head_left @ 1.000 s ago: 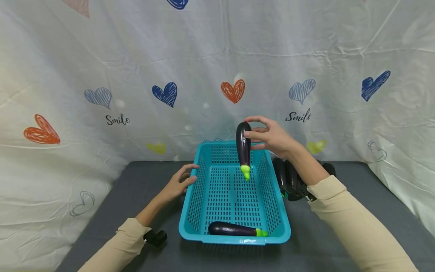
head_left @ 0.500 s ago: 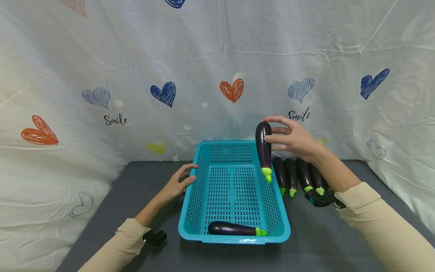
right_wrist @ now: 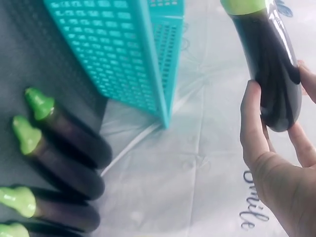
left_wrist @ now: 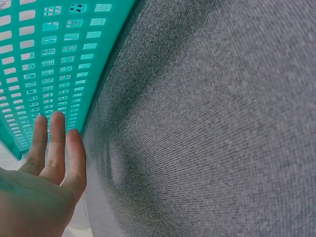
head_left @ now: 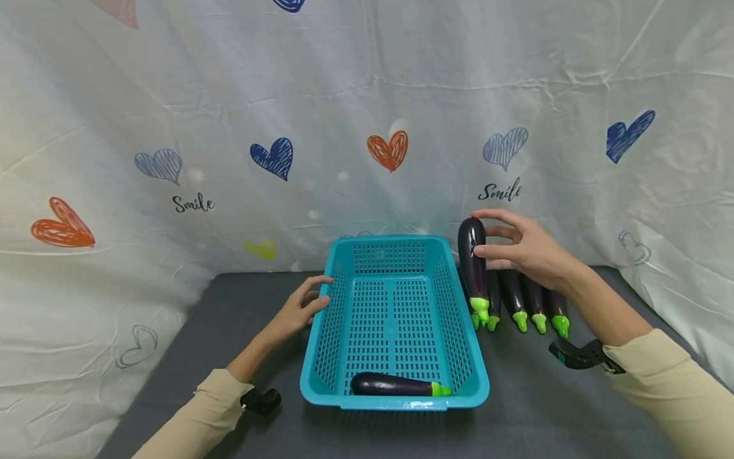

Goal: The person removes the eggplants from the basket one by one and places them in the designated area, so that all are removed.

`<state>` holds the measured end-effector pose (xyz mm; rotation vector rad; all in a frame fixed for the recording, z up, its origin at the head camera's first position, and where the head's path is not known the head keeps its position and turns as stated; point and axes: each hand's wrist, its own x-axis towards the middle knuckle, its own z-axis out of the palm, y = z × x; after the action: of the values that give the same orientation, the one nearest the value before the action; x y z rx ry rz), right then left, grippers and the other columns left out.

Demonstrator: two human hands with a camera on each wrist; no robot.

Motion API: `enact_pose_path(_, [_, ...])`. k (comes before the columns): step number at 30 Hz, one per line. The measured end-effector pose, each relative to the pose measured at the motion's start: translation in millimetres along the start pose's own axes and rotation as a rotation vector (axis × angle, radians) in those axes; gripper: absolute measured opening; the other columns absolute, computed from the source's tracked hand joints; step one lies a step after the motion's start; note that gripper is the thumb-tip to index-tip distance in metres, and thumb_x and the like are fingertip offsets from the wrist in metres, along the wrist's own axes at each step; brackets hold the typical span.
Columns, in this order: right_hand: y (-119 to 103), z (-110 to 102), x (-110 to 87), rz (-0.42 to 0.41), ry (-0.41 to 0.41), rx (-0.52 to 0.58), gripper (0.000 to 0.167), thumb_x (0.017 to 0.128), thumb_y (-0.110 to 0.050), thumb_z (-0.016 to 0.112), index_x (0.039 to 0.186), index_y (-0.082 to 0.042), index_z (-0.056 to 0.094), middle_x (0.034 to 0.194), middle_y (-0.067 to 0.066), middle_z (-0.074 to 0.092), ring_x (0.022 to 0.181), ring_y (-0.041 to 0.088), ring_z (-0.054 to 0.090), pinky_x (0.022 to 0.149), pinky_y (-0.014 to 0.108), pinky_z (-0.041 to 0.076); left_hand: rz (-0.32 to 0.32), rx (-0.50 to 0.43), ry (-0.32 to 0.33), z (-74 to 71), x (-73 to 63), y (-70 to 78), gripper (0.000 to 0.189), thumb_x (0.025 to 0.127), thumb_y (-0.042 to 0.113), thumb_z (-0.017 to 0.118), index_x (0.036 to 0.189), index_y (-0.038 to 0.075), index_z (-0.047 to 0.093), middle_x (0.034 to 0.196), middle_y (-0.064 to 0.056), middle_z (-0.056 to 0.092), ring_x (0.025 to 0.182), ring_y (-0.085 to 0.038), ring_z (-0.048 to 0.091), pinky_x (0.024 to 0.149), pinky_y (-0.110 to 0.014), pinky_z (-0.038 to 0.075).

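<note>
In the head view my right hand (head_left: 527, 252) pinches a dark purple eggplant (head_left: 473, 258) near its rounded end, with the green stem end pointing down. It hangs just right of the blue plastic basket (head_left: 482, 382), in front of other eggplants. The right wrist view shows thumb and fingers around the held eggplant (right_wrist: 276, 64). My left hand (head_left: 295, 312) rests against the basket's left rim. Its fingers look straight against the perforated side in the left wrist view. One eggplant (head_left: 390, 385) lies crosswise inside the basket at its near end.
Several eggplants (head_left: 534, 299) lie side by side on the dark grey table cover (head_left: 550, 408), right of the basket. Behind the table hangs a white curtain (head_left: 332, 83) printed with hearts. A black strap (head_left: 582, 354) is around the right wrist.
My right hand has carried the eggplant from above the basket rightward past its right rim, then lower, to the row of eggplants. The left hand and the basket stay put.
</note>
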<state>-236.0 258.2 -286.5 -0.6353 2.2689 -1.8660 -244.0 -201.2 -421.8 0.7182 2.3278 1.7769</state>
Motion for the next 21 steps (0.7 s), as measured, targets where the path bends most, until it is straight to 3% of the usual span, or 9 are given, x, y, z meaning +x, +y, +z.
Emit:
enact_pose_path(5, [3, -9, -9.7, 0.01, 0.042, -0.038, 0.062, 0.098, -0.005, 0.07, 0.153, -0.011, 0.042, 0.15, 0.018, 0.041, 0.119, 0.025, 0.061, 0.086, 0.041, 0.056, 0.0, 0.01, 0.001, -0.4, 0.1, -0.2, 0.045, 0.109, 0.018, 0.05, 0.152, 0.011, 0.038, 0.134, -0.03, 0.051, 0.108, -0.041, 0.06, 0.075, -0.045, 0.057])
enact_pose_path(13, [10, -26, -29.9, 0.035, 0.111, -0.14, 0.062, 0.098, -0.013, 0.072, 0.153, -0.016, 0.043, 0.156, 0.013, 0.035, 0.136, 0.031, 0.04, 0.085, 0.038, 0.057, 0.013, 0.014, 0.004, -0.9, 2.1, -0.8, 0.046, 0.108, 0.016, 0.051, 0.152, 0.01, 0.039, 0.133, -0.031, 0.051, 0.11, -0.042, 0.059, 0.076, -0.047, 0.057])
enact_pose_path(21, [27, -45, -54.9, 0.036, 0.173, -0.171, 0.061, 0.099, -0.007, 0.069, 0.153, -0.012, 0.042, 0.151, 0.007, 0.041, 0.125, 0.011, 0.05, 0.082, 0.037, 0.058, 0.015, 0.01, 0.001, -0.7, 1.3, -1.9, 0.046, 0.108, 0.015, 0.05, 0.152, 0.008, 0.037, 0.134, -0.032, 0.05, 0.109, -0.041, 0.059, 0.075, -0.044, 0.057])
